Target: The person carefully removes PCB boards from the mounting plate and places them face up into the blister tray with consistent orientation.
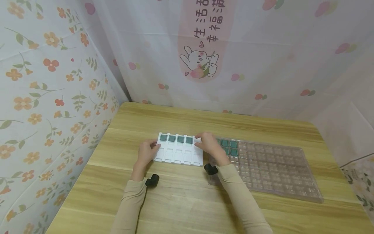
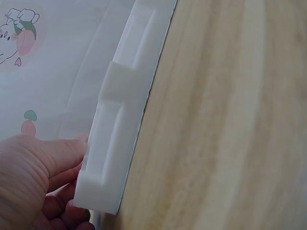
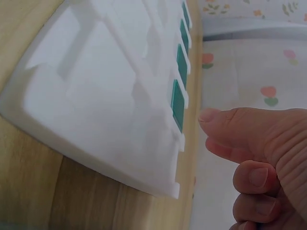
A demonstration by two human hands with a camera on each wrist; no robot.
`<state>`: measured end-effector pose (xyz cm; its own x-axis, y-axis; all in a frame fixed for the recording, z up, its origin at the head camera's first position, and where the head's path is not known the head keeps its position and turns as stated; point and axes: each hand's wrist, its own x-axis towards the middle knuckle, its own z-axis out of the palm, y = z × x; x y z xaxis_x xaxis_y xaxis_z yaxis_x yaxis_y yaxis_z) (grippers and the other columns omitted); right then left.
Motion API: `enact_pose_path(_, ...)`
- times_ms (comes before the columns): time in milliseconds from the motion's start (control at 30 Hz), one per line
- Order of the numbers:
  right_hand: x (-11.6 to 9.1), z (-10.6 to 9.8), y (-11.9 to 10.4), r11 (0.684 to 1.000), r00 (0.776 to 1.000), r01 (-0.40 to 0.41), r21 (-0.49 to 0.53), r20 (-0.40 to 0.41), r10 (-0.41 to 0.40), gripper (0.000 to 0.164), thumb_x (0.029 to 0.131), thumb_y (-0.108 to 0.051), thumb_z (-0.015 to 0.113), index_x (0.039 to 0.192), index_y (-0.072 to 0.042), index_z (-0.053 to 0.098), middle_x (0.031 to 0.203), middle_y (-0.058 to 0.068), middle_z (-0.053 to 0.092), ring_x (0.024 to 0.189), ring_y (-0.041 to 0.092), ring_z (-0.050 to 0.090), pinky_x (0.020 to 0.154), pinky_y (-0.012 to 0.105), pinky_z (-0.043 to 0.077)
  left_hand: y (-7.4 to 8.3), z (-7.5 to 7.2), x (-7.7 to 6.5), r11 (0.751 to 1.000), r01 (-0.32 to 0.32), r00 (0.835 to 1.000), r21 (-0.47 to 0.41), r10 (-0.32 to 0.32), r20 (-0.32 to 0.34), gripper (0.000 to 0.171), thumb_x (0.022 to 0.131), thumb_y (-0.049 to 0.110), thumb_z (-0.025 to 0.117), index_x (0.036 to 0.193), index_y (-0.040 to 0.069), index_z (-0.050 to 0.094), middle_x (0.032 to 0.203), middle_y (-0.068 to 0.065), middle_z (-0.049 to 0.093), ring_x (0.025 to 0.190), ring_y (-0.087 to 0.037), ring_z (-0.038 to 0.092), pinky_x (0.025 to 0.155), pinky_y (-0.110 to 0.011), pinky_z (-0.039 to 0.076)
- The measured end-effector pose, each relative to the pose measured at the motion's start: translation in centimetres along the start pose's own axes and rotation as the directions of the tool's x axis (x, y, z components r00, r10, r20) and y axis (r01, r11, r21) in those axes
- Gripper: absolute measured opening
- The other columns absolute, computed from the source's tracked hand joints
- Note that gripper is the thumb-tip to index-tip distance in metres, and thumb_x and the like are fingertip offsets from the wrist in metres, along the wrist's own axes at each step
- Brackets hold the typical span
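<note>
A white compartment tray [image 1: 178, 152] lies on the table, with several green square chips [image 1: 180, 139] in its far row. My left hand [image 1: 145, 152] holds the tray's left edge, the thumb on the near side in the left wrist view and the other fingers partly hidden behind the edge. My right hand [image 1: 209, 144] is at the tray's far right corner, beside the last chip in the row. In the right wrist view, its thumb and forefinger point toward the tray and the other fingers are curled. No chip shows between them.
A large clear plastic tray [image 1: 274, 169] with many pockets lies to the right, partly behind my right forearm. More green chips [image 1: 233, 151] sit in its far left pockets. The wooden table [image 1: 175, 201] meets patterned curtains [image 1: 152, 58] at the back and left.
</note>
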<state>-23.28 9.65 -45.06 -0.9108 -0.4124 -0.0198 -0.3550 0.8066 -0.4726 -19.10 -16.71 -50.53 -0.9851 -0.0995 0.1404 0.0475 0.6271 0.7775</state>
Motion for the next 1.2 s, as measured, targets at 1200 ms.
enact_pose_path(1200,2.0,2.2,-0.7,0.998,1.0,-0.028,-0.063,-0.004,0.027,0.029,0.082,-0.013,0.072,0.109,-0.003,0.068,0.112,0.014,0.066,0.066,0.015,0.05,0.061,0.028,0.045,-0.1,0.0,0.1,1.0,0.005,1.0,-0.005,-0.005,0.001,0.027,0.084,0.007,0.067,0.106,-0.01,0.065,0.094,-0.022,0.066,0.09,-0.032,0.06,0.083,-0.045,0.047)
